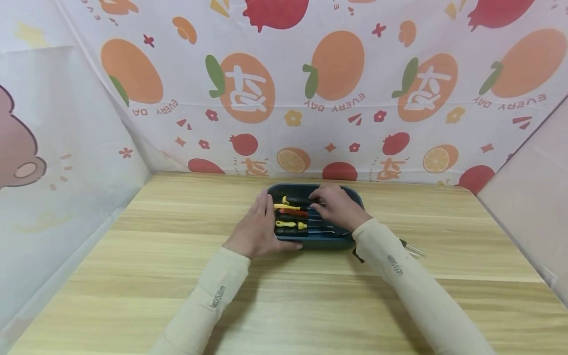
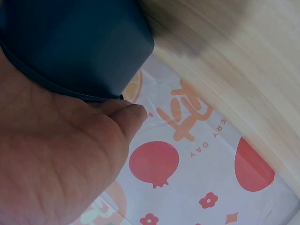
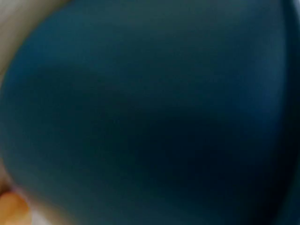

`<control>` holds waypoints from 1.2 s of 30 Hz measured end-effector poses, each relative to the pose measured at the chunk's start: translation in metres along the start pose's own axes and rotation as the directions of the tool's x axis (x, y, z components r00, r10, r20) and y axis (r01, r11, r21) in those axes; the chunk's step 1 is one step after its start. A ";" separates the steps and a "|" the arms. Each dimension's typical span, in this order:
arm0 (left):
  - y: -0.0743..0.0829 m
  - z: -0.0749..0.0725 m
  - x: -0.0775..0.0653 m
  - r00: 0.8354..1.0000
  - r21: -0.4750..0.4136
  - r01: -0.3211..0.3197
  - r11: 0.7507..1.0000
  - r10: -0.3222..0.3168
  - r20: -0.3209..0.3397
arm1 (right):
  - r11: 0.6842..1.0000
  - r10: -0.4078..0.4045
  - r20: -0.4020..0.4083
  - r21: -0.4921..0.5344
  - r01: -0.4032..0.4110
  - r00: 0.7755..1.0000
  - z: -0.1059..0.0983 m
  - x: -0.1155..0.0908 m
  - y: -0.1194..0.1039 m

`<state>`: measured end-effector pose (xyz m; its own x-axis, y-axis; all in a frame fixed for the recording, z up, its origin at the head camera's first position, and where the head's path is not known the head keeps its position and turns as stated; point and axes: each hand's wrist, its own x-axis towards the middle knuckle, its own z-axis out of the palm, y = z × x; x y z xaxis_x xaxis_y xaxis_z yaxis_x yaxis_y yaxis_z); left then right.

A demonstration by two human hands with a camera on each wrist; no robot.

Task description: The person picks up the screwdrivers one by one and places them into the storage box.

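Observation:
A dark blue rounded box (image 1: 324, 243) stands near the back of the table. Several screwdrivers lie side by side in it, their handles toward the left, among them a yellow-and-black screwdriver (image 1: 286, 224) and an orange-handled screwdriver (image 1: 293, 212). My left hand (image 1: 257, 229) rests against the box's left end, fingers straight along the rim and thumb along the front wall. My right hand (image 1: 339, 204) reaches inside, its curled fingers pinching the right end of a black-handled screwdriver (image 1: 299, 200) with a yellow tip at the back. The right wrist view shows only blurred blue box wall (image 3: 140, 93).
Right of the box, partly under my right forearm, lie metal-shafted tools (image 1: 413, 250) and a small black object (image 1: 358, 255). A fruit-printed cloth (image 1: 288, 123) hangs behind the wooden table (image 1: 133, 266), and pale cloth walls (image 1: 66, 148) stand at both sides.

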<state>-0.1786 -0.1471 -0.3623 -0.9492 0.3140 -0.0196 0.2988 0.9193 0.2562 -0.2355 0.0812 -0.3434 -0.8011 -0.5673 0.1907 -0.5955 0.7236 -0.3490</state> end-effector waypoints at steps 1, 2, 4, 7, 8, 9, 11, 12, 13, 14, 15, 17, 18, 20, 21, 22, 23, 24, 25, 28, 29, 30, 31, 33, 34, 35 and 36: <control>0.000 0.000 0.000 1.000 0.000 -0.002 1.000 0.002 -0.004 | 1.000 0.008 0.010 0.001 -0.008 1.000 0.002 0.001 -0.001; 0.000 0.000 0.000 1.000 0.001 -0.004 1.000 0.004 -0.004 | 1.000 0.013 0.018 -0.002 -0.013 1.000 0.003 0.003 -0.002; 0.000 0.000 -0.001 1.000 0.005 -0.007 1.000 0.007 -0.008 | 1.000 0.025 0.037 -0.010 -0.024 0.999 0.006 0.005 -0.002; 0.000 0.001 -0.001 1.000 0.012 -0.011 1.000 0.011 -0.010 | 0.999 0.050 0.065 -0.014 -0.050 0.997 0.010 0.009 -0.002; 0.000 0.001 -0.001 1.000 0.017 -0.011 1.000 0.011 -0.009 | 0.998 0.057 0.075 -0.012 -0.056 0.996 0.012 0.010 -0.001; 0.000 0.001 -0.001 1.000 0.021 -0.011 1.000 0.011 -0.006 | 0.998 0.065 0.083 -0.009 -0.065 0.994 0.013 0.011 0.000; -0.001 0.001 0.000 1.000 0.022 -0.010 1.000 0.010 -0.002 | 0.997 0.075 0.097 -0.009 -0.075 0.992 0.016 0.013 0.001; 0.000 0.002 0.000 1.000 0.024 -0.010 1.000 0.010 0.001 | 0.997 0.079 0.102 -0.010 -0.078 0.992 0.017 0.014 0.002; 0.000 0.002 0.001 1.000 0.026 -0.011 1.000 0.010 0.005 | 0.997 0.082 0.105 -0.012 -0.081 0.991 0.019 0.015 0.004; 0.000 0.002 0.001 1.000 0.026 -0.011 1.000 0.011 0.008 | 0.996 0.085 0.108 -0.014 -0.084 0.991 0.020 0.016 0.005; 0.000 0.001 0.002 1.000 0.024 -0.012 1.000 0.012 0.010 | 0.996 0.086 0.109 -0.017 -0.085 0.990 0.021 0.017 0.006; 0.000 0.001 0.003 1.000 0.017 -0.012 1.000 0.012 0.011 | 0.996 0.086 0.108 -0.026 -0.083 0.990 0.022 0.018 0.007; 0.000 0.001 0.003 1.000 0.020 -0.012 1.000 0.011 0.013 | 0.996 0.083 0.108 -0.027 -0.080 0.991 0.022 0.019 0.008; -0.001 0.000 0.004 1.000 0.020 -0.009 1.000 0.009 0.013 | 0.997 0.077 0.114 -0.025 -0.075 0.990 0.023 0.021 0.009; -0.001 0.000 0.004 1.000 0.021 -0.007 1.000 0.007 0.015 | 0.997 0.075 0.120 -0.024 -0.073 0.990 0.024 0.022 0.009; -0.001 0.000 0.004 1.000 0.023 -0.007 1.000 0.006 0.014 | 0.997 0.074 0.127 -0.024 -0.071 0.989 0.023 0.023 0.009; -0.001 -0.001 0.004 1.000 0.027 -0.007 1.000 0.006 0.015 | 0.997 0.074 0.135 -0.022 -0.072 0.988 0.023 0.023 0.009; -0.001 -0.001 0.004 1.000 0.028 -0.006 1.000 0.006 0.017 | 0.997 0.072 0.143 -0.027 -0.069 0.987 0.023 0.024 0.009; 0.000 -0.001 0.004 1.000 0.026 -0.006 1.000 0.006 0.017 | 0.997 0.070 0.150 -0.032 -0.066 0.986 0.023 0.024 0.009; 0.000 -0.002 0.003 1.000 0.020 -0.002 1.000 0.002 0.019 | 0.997 0.068 0.167 -0.051 -0.060 0.984 0.023 0.024 0.009; 0.001 -0.002 0.003 1.000 0.020 -0.001 1.000 0.001 0.021 | 0.997 0.069 0.172 -0.057 -0.060 0.983 0.024 0.024 0.009; 0.001 -0.002 0.003 1.000 0.022 0.000 1.000 0.000 0.022 | 0.996 0.072 0.177 -0.059 -0.063 0.982 0.024 0.024 0.009; 0.001 -0.001 0.003 1.000 0.025 0.001 1.000 -0.001 0.024 | 0.996 0.077 0.184 -0.059 -0.067 0.980 0.024 0.024 0.009; 0.001 -0.001 0.003 1.000 0.028 0.003 1.000 -0.003 0.026 | 0.995 0.086 0.195 -0.060 -0.075 0.977 0.025 0.023 0.009; 0.001 -0.001 0.002 1.000 0.030 0.003 1.000 -0.003 0.027 | 0.995 0.088 0.199 -0.063 -0.077 0.976 0.025 0.023 0.009; 0.001 0.000 0.002 1.000 0.033 0.003 0.999 -0.003 0.028 | 0.995 0.089 0.203 -0.066 -0.077 0.975 0.026 0.023 0.009; 0.001 0.000 0.002 1.000 0.034 0.003 0.999 -0.003 0.028 | 0.995 0.089 0.205 -0.068 -0.076 0.975 0.026 0.023 0.009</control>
<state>-0.1802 -0.1456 -0.3619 -0.9471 0.3174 -0.0477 0.2996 0.9275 0.2235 -0.2579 0.0645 -0.3662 -0.8213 -0.5695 -0.0333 -0.5355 0.7899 -0.2989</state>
